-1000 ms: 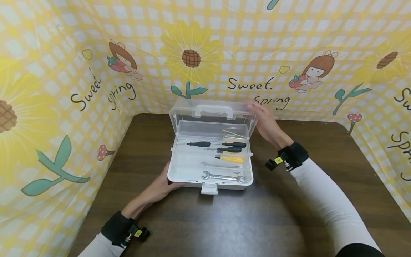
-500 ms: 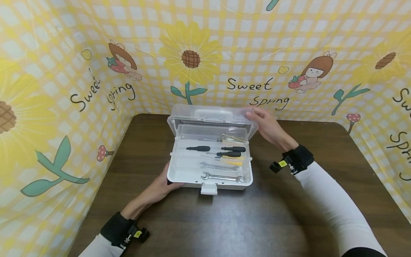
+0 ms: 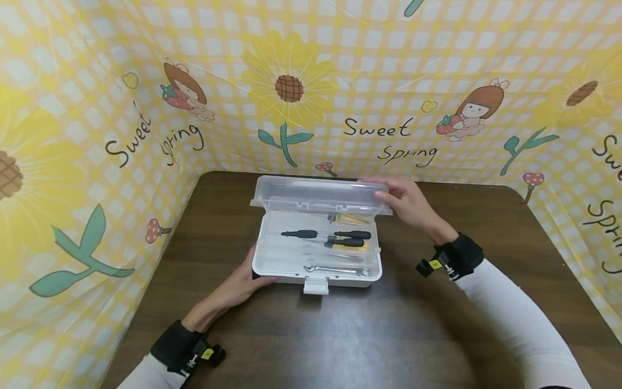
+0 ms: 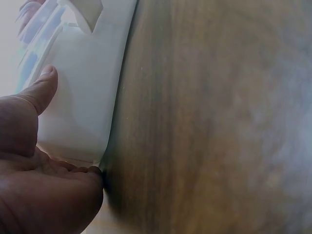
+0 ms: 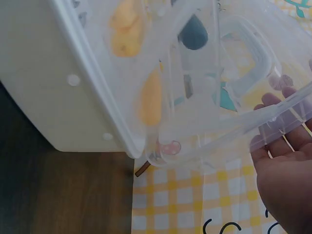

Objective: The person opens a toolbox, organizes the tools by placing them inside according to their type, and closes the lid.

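A white toolbox point(image 3: 283, 265) stands on the table, its clear lid point(image 3: 316, 193) raised at the back and leaning forward over the tools. My left hand point(image 3: 240, 283) grips the box's left front corner; in the left wrist view its thumb point(image 4: 45, 87) lies on the front wall. My right hand point(image 3: 413, 204) pinches the lid's right end, thumb on the near side and fingers behind the clear plastic. Inside lie several black-handled screwdrivers point(image 3: 300, 234) and a metal wrench point(image 3: 335, 270). Yellow items partly show through the lid in the right wrist view.
The front latch point(image 3: 316, 286) hangs out over the dark wooden table point(image 3: 340, 335). Behind the table's far edge rises a yellow checked cloth point(image 3: 369, 70) with printed flowers, which also covers the left side.
My right hand has swung the lid forward and down, so it covers more of the box's rear. The hand moved slightly right and toward me. My left hand stays put.
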`<move>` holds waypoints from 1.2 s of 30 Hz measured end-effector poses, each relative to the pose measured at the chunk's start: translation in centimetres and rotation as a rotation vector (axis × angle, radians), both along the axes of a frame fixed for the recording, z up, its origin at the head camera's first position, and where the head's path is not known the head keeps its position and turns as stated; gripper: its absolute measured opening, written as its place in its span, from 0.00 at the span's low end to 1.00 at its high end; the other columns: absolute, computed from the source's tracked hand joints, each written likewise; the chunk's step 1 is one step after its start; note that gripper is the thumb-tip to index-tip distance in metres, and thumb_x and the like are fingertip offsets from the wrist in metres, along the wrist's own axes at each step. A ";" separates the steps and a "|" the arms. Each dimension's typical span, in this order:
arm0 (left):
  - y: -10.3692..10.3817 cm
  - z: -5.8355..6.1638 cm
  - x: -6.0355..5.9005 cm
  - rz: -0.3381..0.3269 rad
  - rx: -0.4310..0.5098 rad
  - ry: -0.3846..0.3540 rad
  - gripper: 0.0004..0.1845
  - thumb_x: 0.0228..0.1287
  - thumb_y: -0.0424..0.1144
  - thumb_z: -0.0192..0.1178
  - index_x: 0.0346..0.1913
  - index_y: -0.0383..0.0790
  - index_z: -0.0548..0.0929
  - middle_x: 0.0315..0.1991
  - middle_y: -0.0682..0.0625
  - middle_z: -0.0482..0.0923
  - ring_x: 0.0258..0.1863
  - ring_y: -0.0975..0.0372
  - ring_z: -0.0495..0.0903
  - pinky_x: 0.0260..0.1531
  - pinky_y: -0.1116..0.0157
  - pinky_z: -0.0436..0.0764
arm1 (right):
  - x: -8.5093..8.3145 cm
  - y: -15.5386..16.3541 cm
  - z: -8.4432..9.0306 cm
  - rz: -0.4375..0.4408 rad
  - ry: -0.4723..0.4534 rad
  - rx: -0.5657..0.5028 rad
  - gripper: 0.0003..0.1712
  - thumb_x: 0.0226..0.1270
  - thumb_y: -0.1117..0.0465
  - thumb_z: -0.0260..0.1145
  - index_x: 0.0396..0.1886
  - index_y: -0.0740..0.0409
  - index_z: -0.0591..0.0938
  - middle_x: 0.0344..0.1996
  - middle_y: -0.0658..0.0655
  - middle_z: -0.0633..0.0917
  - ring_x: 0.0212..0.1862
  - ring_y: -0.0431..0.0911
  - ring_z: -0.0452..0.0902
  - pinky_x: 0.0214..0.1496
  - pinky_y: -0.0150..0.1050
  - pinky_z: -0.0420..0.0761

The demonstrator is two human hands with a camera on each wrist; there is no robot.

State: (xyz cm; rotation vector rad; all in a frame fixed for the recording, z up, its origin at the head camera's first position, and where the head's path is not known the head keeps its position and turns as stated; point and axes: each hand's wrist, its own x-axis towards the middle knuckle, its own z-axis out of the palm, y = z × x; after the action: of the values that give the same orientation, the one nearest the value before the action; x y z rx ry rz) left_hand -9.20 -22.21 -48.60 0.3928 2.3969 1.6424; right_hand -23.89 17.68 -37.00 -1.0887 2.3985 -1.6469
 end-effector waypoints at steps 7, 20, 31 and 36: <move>-0.1 -0.1 0.1 -0.001 0.008 0.003 0.56 0.74 0.37 0.68 0.87 0.43 0.35 0.86 0.35 0.40 0.81 0.42 0.49 0.74 0.37 0.53 | 1.3 0.1 -0.9 0.032 0.132 0.011 0.21 0.78 0.70 0.64 0.68 0.63 0.82 0.65 0.62 0.84 0.37 0.35 0.77 0.39 0.27 0.75; -0.1 -0.2 0.0 -0.010 0.017 -0.001 0.55 0.75 0.37 0.67 0.87 0.45 0.36 0.86 0.37 0.39 0.82 0.43 0.48 0.74 0.37 0.52 | 3.4 0.9 -3.2 0.177 0.284 -0.041 0.31 0.63 0.79 0.73 0.67 0.69 0.82 0.66 0.68 0.82 0.76 0.53 0.71 0.79 0.44 0.64; -0.2 0.0 -0.1 0.007 0.002 -0.011 0.50 0.75 0.40 0.67 0.87 0.45 0.44 0.84 0.40 0.52 0.79 0.46 0.57 0.73 0.39 0.56 | 5.1 0.6 -4.5 0.189 0.409 -0.052 0.27 0.70 0.65 0.76 0.66 0.67 0.83 0.67 0.66 0.82 0.75 0.53 0.72 0.79 0.45 0.65; -0.2 -0.2 -0.2 -0.002 0.017 -0.004 0.53 0.75 0.39 0.67 0.87 0.44 0.39 0.83 0.39 0.53 0.79 0.46 0.58 0.74 0.39 0.55 | 5.8 0.6 -5.3 0.207 0.506 -0.042 0.28 0.75 0.55 0.72 0.66 0.68 0.83 0.66 0.67 0.82 0.74 0.53 0.73 0.79 0.48 0.63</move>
State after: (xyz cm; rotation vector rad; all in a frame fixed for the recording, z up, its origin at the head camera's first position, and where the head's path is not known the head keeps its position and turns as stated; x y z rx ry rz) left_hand -9.38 -22.39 -48.80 0.3943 2.3798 1.6624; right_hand -18.12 18.29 -42.31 -1.8828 2.4032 -1.4989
